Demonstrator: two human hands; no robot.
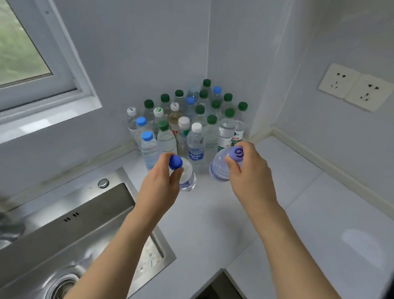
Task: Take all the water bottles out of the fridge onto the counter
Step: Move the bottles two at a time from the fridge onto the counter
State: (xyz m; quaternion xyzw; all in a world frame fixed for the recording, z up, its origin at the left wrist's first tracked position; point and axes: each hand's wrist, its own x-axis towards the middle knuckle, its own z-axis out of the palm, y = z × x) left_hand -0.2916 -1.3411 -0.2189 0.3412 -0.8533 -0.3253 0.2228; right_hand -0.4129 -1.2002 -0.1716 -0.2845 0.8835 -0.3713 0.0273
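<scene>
**Two bottles in hand at the counter corner**

My left hand [162, 184] pinches a dark-blue-capped bottle [188, 177] at its neck; my right hand [251, 175] grips a lavender-capped bottle [219, 167] the same way. Both are clear plastic, held just in front of the cluster of bottles [188, 122] standing in the corner of the white counter [304, 216], capped green, blue and white.
</scene>
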